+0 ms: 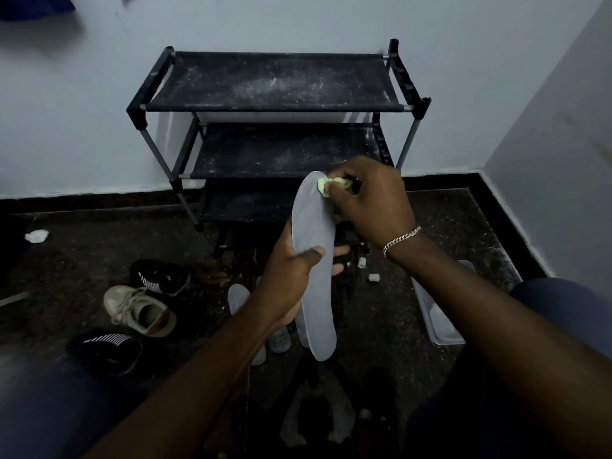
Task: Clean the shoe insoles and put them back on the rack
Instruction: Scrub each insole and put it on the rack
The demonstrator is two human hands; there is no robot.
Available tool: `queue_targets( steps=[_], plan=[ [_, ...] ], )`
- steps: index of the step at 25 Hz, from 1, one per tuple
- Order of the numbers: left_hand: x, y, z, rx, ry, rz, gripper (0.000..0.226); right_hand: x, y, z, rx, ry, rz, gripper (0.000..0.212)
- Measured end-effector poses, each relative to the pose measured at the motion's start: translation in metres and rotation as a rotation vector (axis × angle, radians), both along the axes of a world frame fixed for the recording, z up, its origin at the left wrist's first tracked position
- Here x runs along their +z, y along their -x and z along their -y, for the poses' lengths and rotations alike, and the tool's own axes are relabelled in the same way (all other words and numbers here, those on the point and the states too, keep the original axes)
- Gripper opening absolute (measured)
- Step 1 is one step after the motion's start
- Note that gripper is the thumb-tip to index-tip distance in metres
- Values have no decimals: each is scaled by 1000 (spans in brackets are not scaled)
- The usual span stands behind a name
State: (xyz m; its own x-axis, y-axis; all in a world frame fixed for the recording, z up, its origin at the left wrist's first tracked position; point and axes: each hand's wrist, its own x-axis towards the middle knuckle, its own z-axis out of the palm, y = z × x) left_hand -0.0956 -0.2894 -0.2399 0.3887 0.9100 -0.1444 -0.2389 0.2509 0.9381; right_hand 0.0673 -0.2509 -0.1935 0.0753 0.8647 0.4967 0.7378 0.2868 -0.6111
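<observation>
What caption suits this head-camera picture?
Left hand grips a grey insole while right hand presses a green wad to its tip, before a dusty shoe rack.

Left on the floor [82, 240], a beige sneaker [139, 309] lies between a striped black shoe [160, 276] and a second black shoe [106, 352].

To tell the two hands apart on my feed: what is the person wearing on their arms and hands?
Both forearms are bare as far as the view shows: no sleeves, no gloves. The right hand has a silver chain bracelet round its wrist. The left hand and its wrist carry nothing, no watch or band. No rings show on either hand.
</observation>
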Motion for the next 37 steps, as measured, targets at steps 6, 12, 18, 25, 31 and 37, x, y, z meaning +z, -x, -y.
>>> queue_targets(
  steps=[6,12,18,25,31,37],
  plan=[
    [-2,3,-1,7,-8,-1,63,-4,5,4,62,24,31,18],
    [1,0,1,-7,-9,-4,62,0,8,2,42,-22,-5,17],
    [0,2,0,-23,-5,4,64,-4,0,2,-8,11,-11,17],
    [0,2,-1,4,-7,-26,61,-4,12,8,62,-14,-5,18],
    [1,1,1,-37,-32,-33,62,2,6,1,-24,-37,-45,15],
    [0,1,-1,18,17,-13,60,1,20,9,140,-10,48,15]
  ],
)
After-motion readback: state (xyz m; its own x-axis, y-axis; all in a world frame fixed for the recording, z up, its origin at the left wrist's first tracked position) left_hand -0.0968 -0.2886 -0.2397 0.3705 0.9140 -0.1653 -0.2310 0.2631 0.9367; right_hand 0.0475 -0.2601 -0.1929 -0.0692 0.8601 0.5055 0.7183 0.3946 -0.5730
